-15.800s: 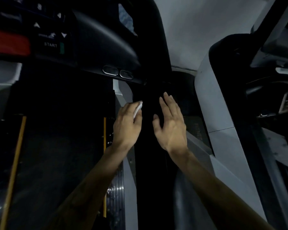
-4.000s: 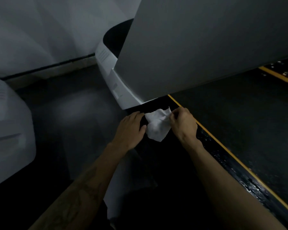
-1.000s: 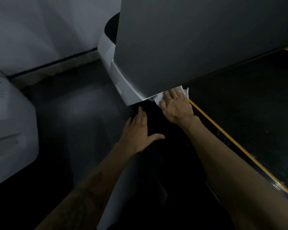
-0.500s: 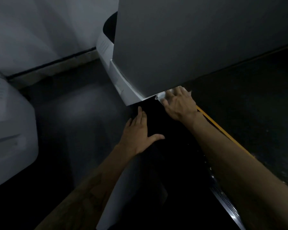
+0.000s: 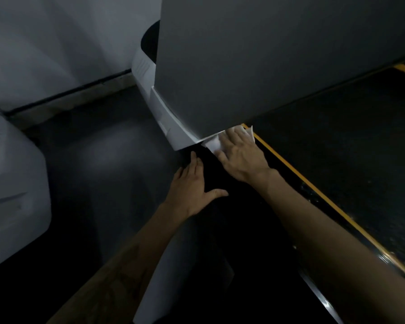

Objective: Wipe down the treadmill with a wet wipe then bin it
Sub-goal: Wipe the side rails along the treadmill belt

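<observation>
Grey panel [image 5: 255, 61] low over side rail [image 5: 288, 164]

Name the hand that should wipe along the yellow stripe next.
Right. The right hand presses flat on the wet wipe at the foot of the grey panel, beside the yellow stripe; the left hand is bare, spread on a dark surface.

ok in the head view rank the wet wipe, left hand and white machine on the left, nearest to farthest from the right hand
1. wet wipe, pressed under the right hand, at the corner of the grey panel
2. left hand, flat, just below and left
3. white machine, far left edge
</observation>
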Demonstrator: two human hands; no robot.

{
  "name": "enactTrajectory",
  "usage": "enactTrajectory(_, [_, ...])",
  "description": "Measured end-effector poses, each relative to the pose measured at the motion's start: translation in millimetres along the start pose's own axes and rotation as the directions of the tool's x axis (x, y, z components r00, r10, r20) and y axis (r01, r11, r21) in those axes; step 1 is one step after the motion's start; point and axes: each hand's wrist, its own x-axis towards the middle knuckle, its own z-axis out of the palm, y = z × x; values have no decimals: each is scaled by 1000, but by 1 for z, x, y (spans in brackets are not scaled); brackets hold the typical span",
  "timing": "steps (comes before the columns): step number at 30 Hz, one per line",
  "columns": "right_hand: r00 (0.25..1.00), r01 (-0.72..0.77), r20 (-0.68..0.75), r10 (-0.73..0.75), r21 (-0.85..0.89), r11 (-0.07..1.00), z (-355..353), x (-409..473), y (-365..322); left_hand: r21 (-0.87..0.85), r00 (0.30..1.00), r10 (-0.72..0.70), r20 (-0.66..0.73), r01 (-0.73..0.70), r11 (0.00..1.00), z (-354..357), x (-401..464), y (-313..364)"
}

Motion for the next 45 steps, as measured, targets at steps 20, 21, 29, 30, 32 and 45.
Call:
enactTrajectory(20, [985,-159,67,161,-28,987,5,12,14,57,999,46,2,-46,997,2,-12,4])
enactTrajectory(21, [974,-201,101,201,-10,980,10,23,11,51,999,49,6,-49,997,1,-12,5])
enactTrajectory(29, [996,-87,23,85,127,988,-18,-39,3,40,998,68,-16,-67,997,-5,-12,-10])
enactTrajectory(30, [995,-101,17,100,104,989,-18,-45,6,28,997,66,-27,-65,997,-6,-11,-10])
enactTrajectory(32, [989,-147,28,146,35,989,-11,-39,11,-1,996,66,-59,-66,998,-10,-10,-8])
enactTrajectory(45, [991,-129,40,129,8,992,-17,-54,18,-22,992,115,-56,-116,993,-24,-7,-7])
